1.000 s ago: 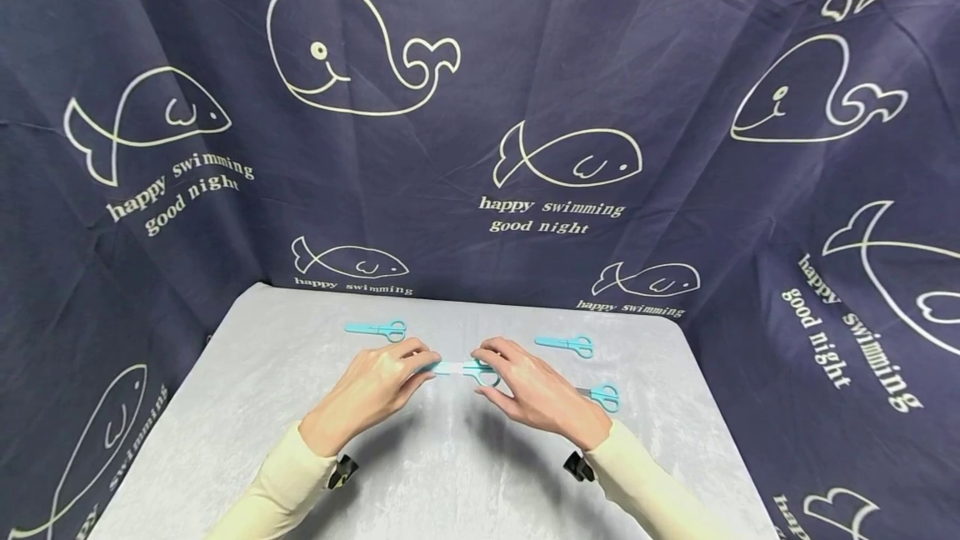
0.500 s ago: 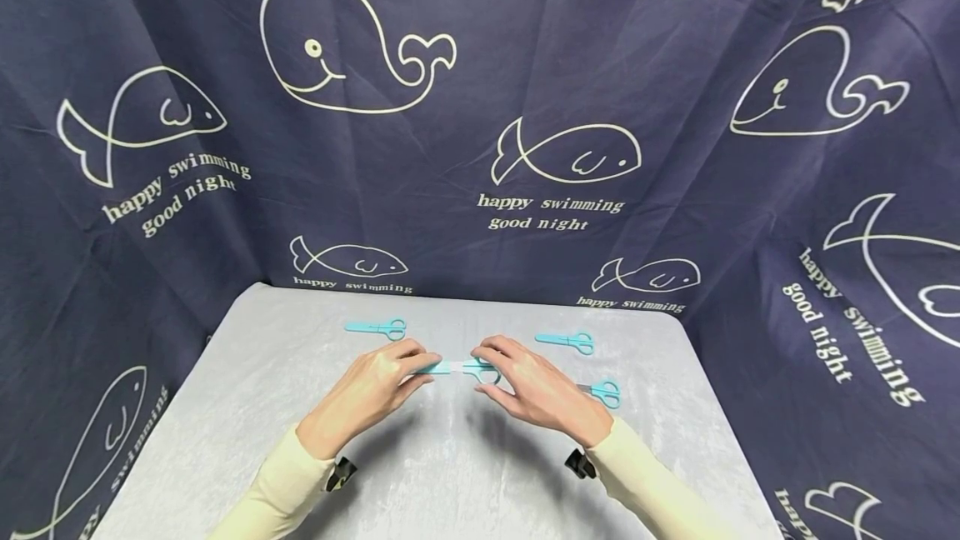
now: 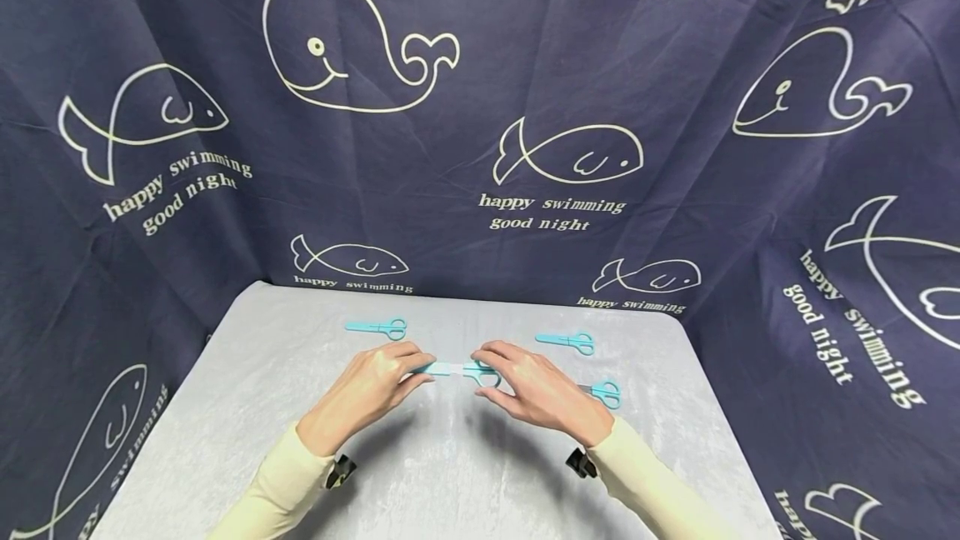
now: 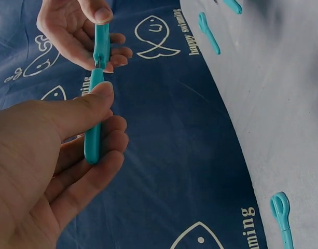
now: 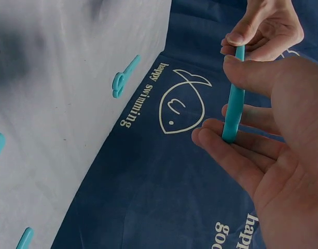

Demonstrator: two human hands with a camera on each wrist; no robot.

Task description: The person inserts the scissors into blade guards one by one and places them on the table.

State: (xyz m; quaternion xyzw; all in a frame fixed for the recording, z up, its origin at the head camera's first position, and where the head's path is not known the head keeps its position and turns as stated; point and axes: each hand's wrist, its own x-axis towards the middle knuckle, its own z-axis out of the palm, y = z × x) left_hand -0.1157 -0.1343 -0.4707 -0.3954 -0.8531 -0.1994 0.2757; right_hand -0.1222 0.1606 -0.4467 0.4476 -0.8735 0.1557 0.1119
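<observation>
A pair of scissors with turquoise handles (image 4: 101, 41) is held level between both hands above the table, in the middle of the head view. My left hand (image 3: 375, 386) pinches its turquoise blade cover (image 4: 92, 142) between thumb and fingers. At the other end, my right hand (image 3: 536, 386) grips the handles, thumb on one side and fingers on the other. A short stretch of bare blade (image 3: 457, 369) shows between handles and cover; the cover hides the remaining blade length.
Covered scissors (image 3: 377, 328) lie at the back left of the grey table (image 3: 255, 373), and another covered pair (image 3: 566, 343) at the back right. Beside my right wrist lie scissors (image 3: 604, 393) with grey blade showing, partly hidden by the hand. Dark whale-print cloth (image 3: 450, 157) hangs behind.
My left fingers have shifted slightly along the cover, back and forth. The right hand keeps its grip, and the stretch of bare blade looks about the same.
</observation>
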